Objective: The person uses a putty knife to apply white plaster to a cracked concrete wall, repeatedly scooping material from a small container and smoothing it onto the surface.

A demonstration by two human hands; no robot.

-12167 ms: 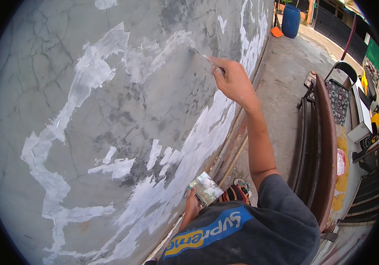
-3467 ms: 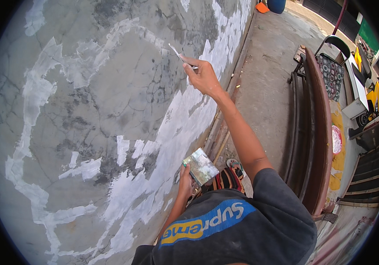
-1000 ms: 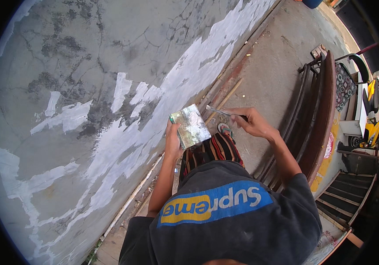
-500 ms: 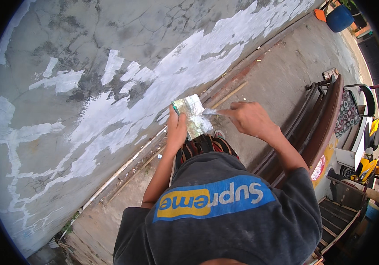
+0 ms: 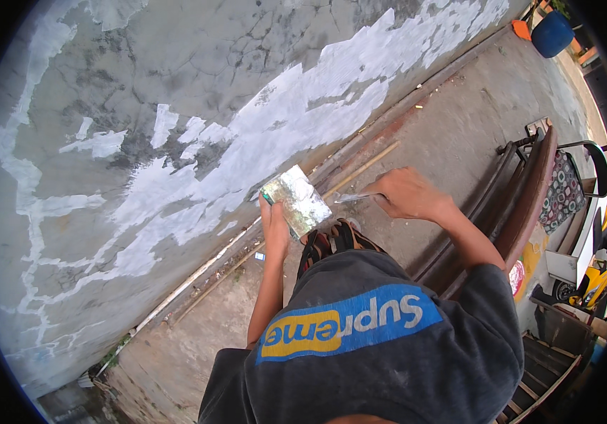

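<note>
Head view: left hand (image 5: 275, 230) gripping board (image 5: 296, 200) flat before chest, near wall (image 5: 141, 106); right hand (image 5: 406, 194) closed on knife (image 5: 354, 198), tip at board's edge. Best to scoop evenly, keeping board level.

Dark grey short-sleeved T-shirt (image 5: 388, 367), a slanted blue and yellow band (image 5: 349, 328) with pale lettering across its chest, bare forearms beyond the sleeves, left hand (image 5: 275, 230) and right hand (image 5: 406, 194) ungloved, red-and-black strapped sandals (image 5: 331, 244) above the band.
</note>
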